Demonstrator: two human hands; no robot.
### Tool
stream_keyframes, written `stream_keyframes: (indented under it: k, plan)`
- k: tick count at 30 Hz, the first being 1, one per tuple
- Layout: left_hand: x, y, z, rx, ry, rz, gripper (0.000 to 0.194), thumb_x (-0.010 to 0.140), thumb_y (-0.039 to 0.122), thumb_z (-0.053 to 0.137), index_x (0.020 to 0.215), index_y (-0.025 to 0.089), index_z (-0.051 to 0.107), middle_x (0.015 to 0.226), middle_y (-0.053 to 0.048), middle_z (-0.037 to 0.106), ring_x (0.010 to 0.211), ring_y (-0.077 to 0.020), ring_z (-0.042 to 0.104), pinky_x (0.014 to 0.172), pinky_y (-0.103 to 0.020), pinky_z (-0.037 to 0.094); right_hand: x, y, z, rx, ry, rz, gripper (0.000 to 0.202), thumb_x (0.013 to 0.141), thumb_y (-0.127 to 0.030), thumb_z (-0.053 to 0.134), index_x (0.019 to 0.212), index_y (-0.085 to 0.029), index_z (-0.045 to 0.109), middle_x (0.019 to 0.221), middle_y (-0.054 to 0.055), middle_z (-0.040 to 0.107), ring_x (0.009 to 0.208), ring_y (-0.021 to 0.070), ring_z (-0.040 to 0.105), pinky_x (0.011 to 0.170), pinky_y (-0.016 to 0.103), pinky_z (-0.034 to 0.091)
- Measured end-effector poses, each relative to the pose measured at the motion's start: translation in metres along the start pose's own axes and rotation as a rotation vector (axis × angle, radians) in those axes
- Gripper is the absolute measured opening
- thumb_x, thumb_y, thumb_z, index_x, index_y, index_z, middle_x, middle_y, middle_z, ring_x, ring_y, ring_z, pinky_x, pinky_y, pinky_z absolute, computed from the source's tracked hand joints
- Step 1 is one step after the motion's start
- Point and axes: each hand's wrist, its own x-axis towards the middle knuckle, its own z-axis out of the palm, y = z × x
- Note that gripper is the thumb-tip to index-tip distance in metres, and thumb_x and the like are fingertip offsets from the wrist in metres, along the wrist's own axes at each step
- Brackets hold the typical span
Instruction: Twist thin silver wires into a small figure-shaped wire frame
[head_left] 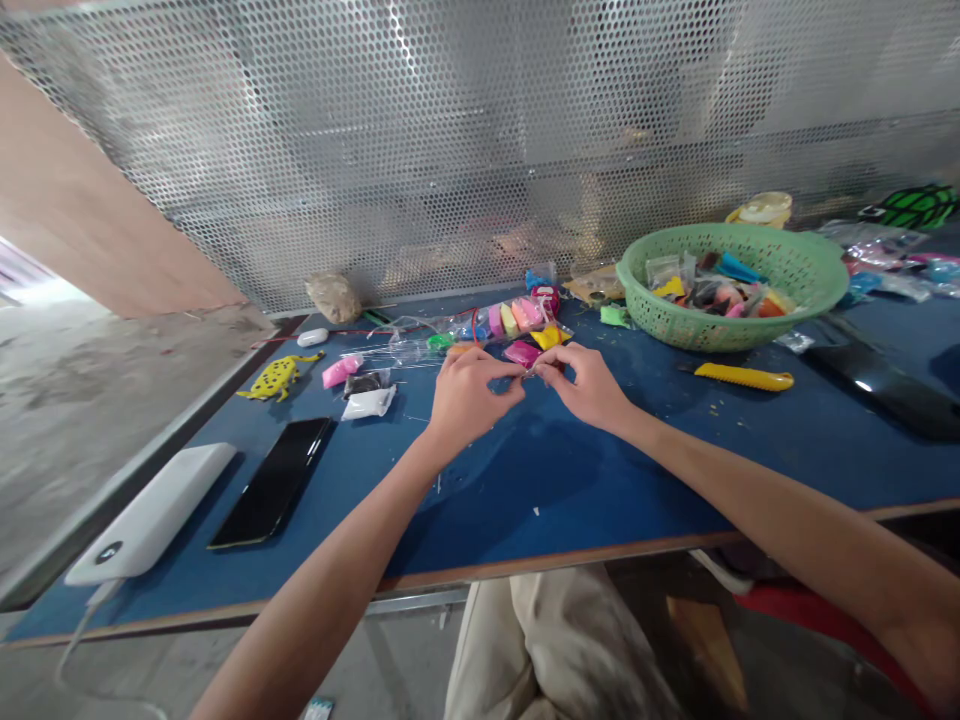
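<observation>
Above the blue table, my left hand and my right hand meet at the fingertips. Both hands are closed in a pinch around something tiny between them, too small to make out. Just behind the fingertips lies a magenta packet, with a yellow packet beyond it. Pink, yellow and purple clay pieces in clear wrap sit farther back. Left of my left hand are a pink packet, a black packet and a white packet.
A green basket of small packets stands at the back right, a yellow cutter before it. At left lie a yellow spotted toy, a black phone and a white power bank. A perforated metal panel rises behind.
</observation>
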Motion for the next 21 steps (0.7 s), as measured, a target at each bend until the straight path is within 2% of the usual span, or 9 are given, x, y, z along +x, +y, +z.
stream_keyframes:
  k: [3,7,9,12,16,18,21]
  plan:
    - [0.0,0.001,-0.001,0.013,-0.037,-0.024,0.016,0.081,0.026,0.068,0.089,0.028,0.082,0.08,-0.002,0.075,0.082,-0.0207,0.067,0.087,-0.038,0.05,0.001,0.001,-0.001,0.022,-0.003,0.019,0.019,0.095,-0.034,0.059,0.085,-0.023,0.07,0.075,0.001,0.071,0.076,0.0204,0.063,0.075,0.036,0.047]
    - [-0.002,0.0,0.003,-0.285,-0.142,-0.145,0.023,0.09,0.028,0.058,0.095,0.024,0.08,0.082,0.0,0.077,0.07,-0.0151,0.068,0.068,-0.027,0.051,0.002,-0.002,-0.004,0.068,0.072,0.015,0.015,0.094,-0.034,0.06,0.096,-0.023,0.07,0.085,0.002,0.072,0.074,0.0184,0.063,0.072,0.034,0.048]
    - [-0.002,-0.001,0.006,-0.342,-0.122,-0.156,0.025,0.092,0.026,0.055,0.096,0.023,0.079,0.084,0.001,0.078,0.07,-0.0139,0.068,0.069,-0.025,0.051,0.003,-0.003,-0.006,0.07,0.104,-0.028,0.014,0.093,-0.032,0.061,0.1,-0.023,0.068,0.089,0.003,0.071,0.076,0.0181,0.062,0.073,0.034,0.049]
    - [-0.003,-0.002,0.011,-0.291,-0.049,-0.141,0.023,0.09,0.023,0.057,0.097,0.023,0.079,0.084,0.001,0.078,0.072,-0.0142,0.069,0.072,-0.026,0.051,0.003,-0.002,-0.006,0.072,0.052,-0.103,0.012,0.09,-0.031,0.065,0.1,-0.024,0.068,0.089,0.002,0.069,0.078,0.018,0.06,0.075,0.035,0.049]
    - [-0.004,-0.001,0.017,-0.27,-0.006,-0.133,0.02,0.088,0.02,0.06,0.093,0.023,0.079,0.082,0.001,0.078,0.072,-0.014,0.069,0.072,-0.025,0.052,0.004,0.002,-0.003,0.109,0.027,-0.042,0.011,0.088,-0.033,0.07,0.094,-0.024,0.068,0.087,0.001,0.069,0.077,0.0183,0.06,0.074,0.035,0.048]
    - [-0.005,0.0,0.021,-0.319,0.011,-0.143,0.019,0.087,0.019,0.059,0.092,0.022,0.078,0.083,0.001,0.077,0.072,-0.0132,0.069,0.072,-0.024,0.053,0.004,0.003,-0.001,0.107,0.041,-0.028,0.011,0.091,-0.034,0.068,0.09,-0.024,0.068,0.087,0.002,0.069,0.078,0.0188,0.06,0.074,0.035,0.047]
    - [-0.005,0.002,0.025,-0.46,0.016,-0.183,0.017,0.088,0.02,0.059,0.093,0.019,0.075,0.087,-0.001,0.077,0.074,-0.0127,0.07,0.072,-0.023,0.055,0.003,0.003,-0.002,-0.007,0.066,-0.105,0.012,0.094,-0.034,0.063,0.088,-0.024,0.067,0.092,0.003,0.068,0.09,0.0212,0.061,0.08,0.037,0.045]
